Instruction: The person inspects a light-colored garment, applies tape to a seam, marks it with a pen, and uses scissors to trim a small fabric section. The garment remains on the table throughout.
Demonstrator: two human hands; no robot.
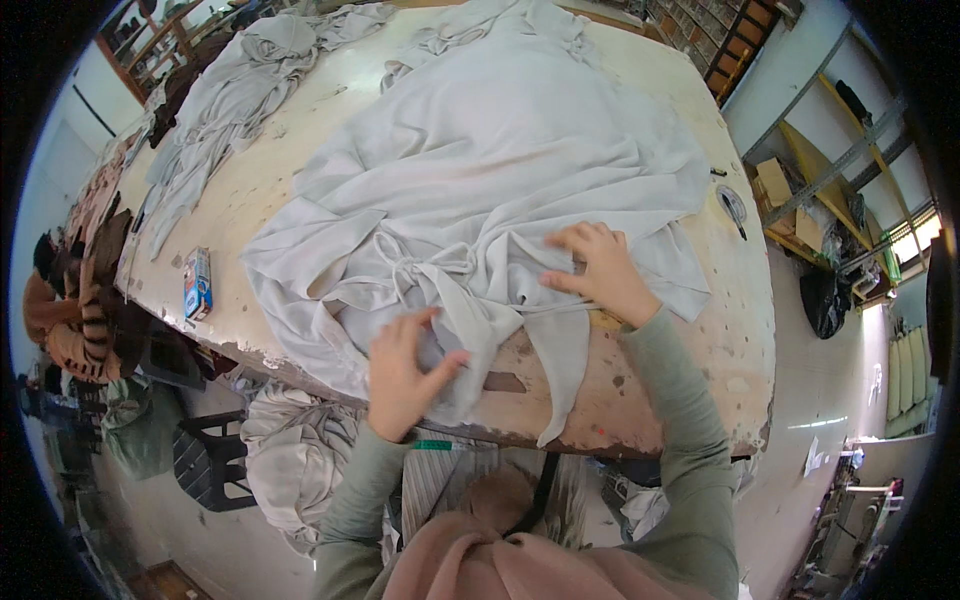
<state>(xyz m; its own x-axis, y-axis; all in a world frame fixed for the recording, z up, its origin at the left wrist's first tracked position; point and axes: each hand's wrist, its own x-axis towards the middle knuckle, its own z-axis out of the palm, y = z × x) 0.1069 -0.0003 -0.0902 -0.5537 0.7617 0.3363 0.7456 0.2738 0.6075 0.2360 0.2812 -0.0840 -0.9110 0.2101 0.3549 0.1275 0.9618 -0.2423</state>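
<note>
A pale grey garment [500, 140] lies spread over the worn table, its far part smooth and its near part gathered in folds. Ties knotted in a bow [425, 268] rest on its near part, and one loose tie end [560, 370] hangs toward the table's front edge. My left hand [405, 370] is over the near left folds, thumb and fingers apart. To the right of the bow, my right hand [598, 270] hovers at the cloth with its fingers spread and curved. Neither hand shows anything held; whether the fingertips touch the fabric is hard to tell.
The table [640, 400] has a chipped front edge. A small blue box [198, 285] stands at its left, and a tape roll [732, 205] lies at its right. More grey cloth [240, 90] is heaped far left. Below are a black stool [212, 460] and bundled fabric [300, 450].
</note>
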